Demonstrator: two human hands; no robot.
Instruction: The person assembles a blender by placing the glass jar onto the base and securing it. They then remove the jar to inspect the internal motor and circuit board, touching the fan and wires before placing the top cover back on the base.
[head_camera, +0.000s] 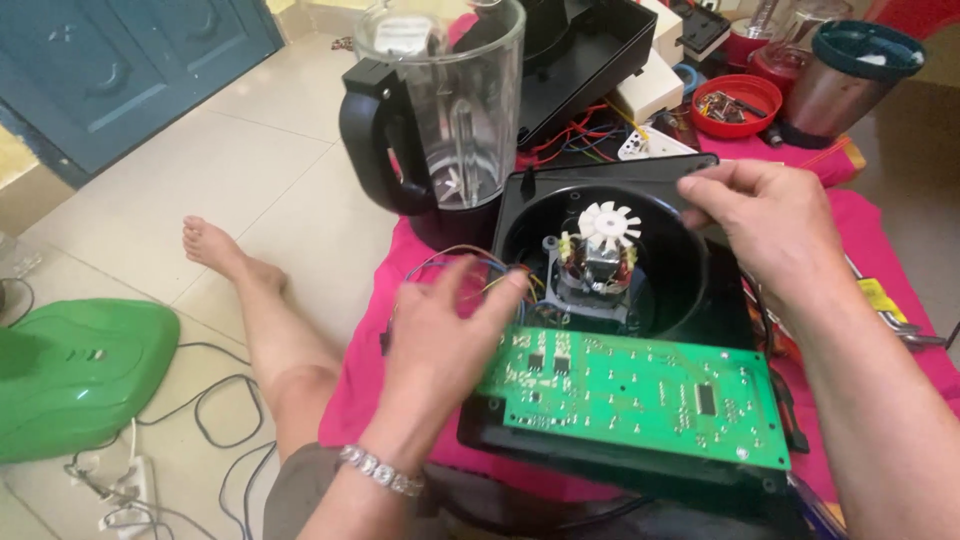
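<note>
On the pink cloth (880, 215), left hand (445, 335) lies loose by the thin, easily cracked green board (640, 395), best held by edges; right hand (765, 215) grips the black base (715, 300).

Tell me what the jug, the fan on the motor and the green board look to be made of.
Jug: clear, glossy plastic or glass, see-through with highlights; its handle looks like black plastic.
Fan: white, matte moulded plastic, judging by its thin, even blades.
Green board: rigid circuit board, likely fibreglass laminate with green coating, dotted with small silvery solder points and dark chips.
</note>
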